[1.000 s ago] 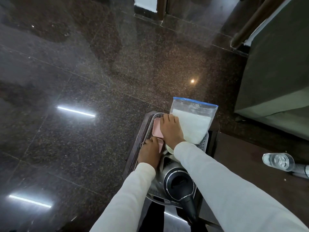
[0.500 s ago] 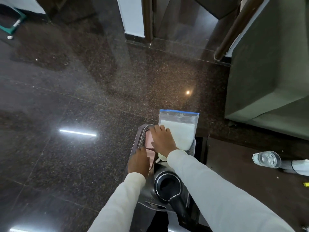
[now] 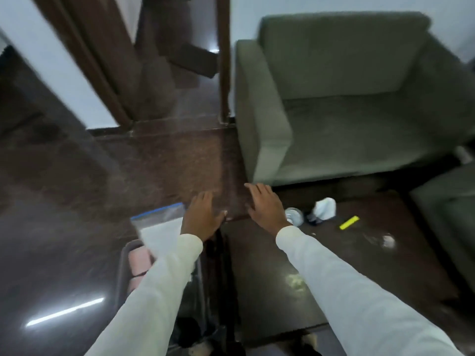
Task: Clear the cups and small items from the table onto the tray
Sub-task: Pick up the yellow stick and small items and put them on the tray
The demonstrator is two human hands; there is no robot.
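My left hand (image 3: pixel 201 219) hovers open above the far end of the tray (image 3: pixel 122 268), holding nothing. In the tray lie a clear zip bag with white contents (image 3: pixel 158 228) and a pink item (image 3: pixel 138 263). My right hand (image 3: pixel 264 205) is open over the far left corner of the dark table (image 3: pixel 270 283), just left of a clear plastic cup (image 3: pixel 294 216) lying on its side. Beyond the cup sit crumpled white paper (image 3: pixel 325 208), a yellow marker (image 3: pixel 349 222) and a small clear wrapper (image 3: pixel 386 241). The image is motion-blurred.
A grey-green armchair (image 3: pixel 347 98) stands right behind the table. Another grey seat (image 3: pixel 449 227) edges the table's right side. Dark polished floor (image 3: pixel 64 201) spreads to the left, with a wooden door frame (image 3: pixel 223 60) at the back.
Both hands have lifted off the items in the tray and swung right toward the table. The view has tilted up and right, revealing the armchair and more table items.
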